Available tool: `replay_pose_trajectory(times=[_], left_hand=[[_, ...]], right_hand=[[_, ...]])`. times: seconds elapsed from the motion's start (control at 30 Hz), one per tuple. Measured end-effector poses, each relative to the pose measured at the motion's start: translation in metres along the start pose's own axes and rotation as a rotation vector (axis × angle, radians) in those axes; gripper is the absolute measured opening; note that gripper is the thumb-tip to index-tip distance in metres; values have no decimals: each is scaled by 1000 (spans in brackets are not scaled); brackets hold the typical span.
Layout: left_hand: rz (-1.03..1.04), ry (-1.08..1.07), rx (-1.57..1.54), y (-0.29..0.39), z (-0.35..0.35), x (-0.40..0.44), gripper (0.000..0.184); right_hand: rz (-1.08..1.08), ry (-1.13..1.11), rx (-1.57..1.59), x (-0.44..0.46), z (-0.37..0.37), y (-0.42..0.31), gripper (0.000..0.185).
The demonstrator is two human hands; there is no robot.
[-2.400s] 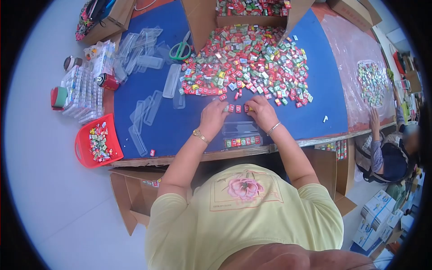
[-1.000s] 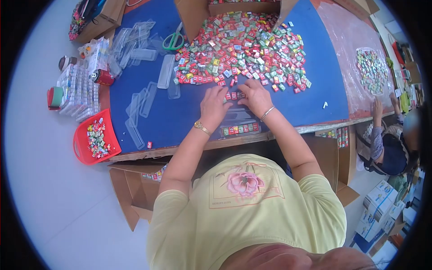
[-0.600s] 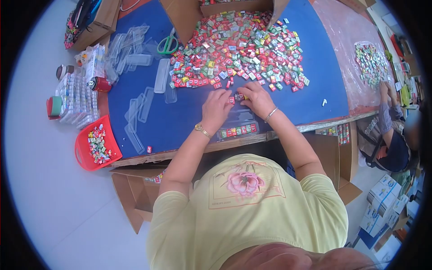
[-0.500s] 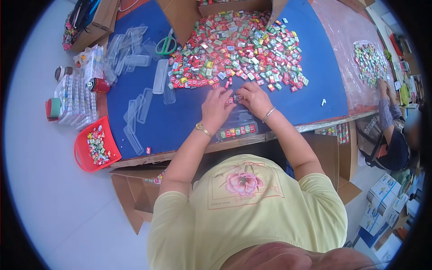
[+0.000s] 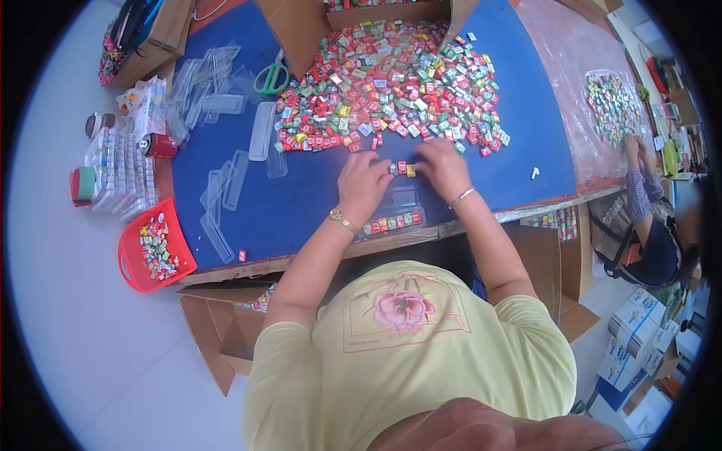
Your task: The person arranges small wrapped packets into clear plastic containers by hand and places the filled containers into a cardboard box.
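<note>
A short row of small printed boxes (image 5: pixel 402 169), red, yellow and dark-labelled, lies on the blue table top between my hands. My left hand (image 5: pixel 362 180) has its fingers curled at the left end of the row, thumb and fingertips against the end box. Beside the yellow box at the right end is my right hand (image 5: pixel 445 174), thumb and forefinger apart. Just below, a clear plastic case (image 5: pixel 400 199) lies with a row of similar boxes (image 5: pixel 392 223) along its near side. A large heap of small boxes (image 5: pixel 383 90) spreads beyond my hands.
Cardboard flaps (image 5: pixel 293 34) border the heap. Green-handled scissors (image 5: pixel 271 78) and clear plastic cases (image 5: pixel 261 131) lie to the left. A red scoop-like tray (image 5: pixel 154 252) with small pieces sits at the table's left edge. Another person's hands (image 5: pixel 634 150) are at the far right.
My right hand has moved right, away from my left, and its fingers have parted. More of the short row, including the yellow box, now shows between the hands. The view has shifted slightly.
</note>
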State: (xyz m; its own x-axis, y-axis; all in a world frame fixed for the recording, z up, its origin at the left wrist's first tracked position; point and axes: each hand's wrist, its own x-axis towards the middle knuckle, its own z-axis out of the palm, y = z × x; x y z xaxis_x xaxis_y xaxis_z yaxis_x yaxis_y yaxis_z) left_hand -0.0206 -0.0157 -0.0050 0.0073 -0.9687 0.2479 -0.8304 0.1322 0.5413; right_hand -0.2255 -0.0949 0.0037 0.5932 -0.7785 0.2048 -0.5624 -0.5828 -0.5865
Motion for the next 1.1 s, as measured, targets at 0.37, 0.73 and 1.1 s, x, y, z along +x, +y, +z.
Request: replay_pose_trajectory(times=[0.37, 0.73, 1.1], left_hand=[[-2, -42, 72, 7, 0, 0, 28], [14, -83, 7, -24, -28, -9, 46], [67, -129, -14, -25, -16, -6, 35]], right_hand=[[124, 29, -81, -12, -10, 31, 33], [63, -83, -84, -3, -5, -9, 45], [-26, -133, -183, 5, 15, -14, 38]])
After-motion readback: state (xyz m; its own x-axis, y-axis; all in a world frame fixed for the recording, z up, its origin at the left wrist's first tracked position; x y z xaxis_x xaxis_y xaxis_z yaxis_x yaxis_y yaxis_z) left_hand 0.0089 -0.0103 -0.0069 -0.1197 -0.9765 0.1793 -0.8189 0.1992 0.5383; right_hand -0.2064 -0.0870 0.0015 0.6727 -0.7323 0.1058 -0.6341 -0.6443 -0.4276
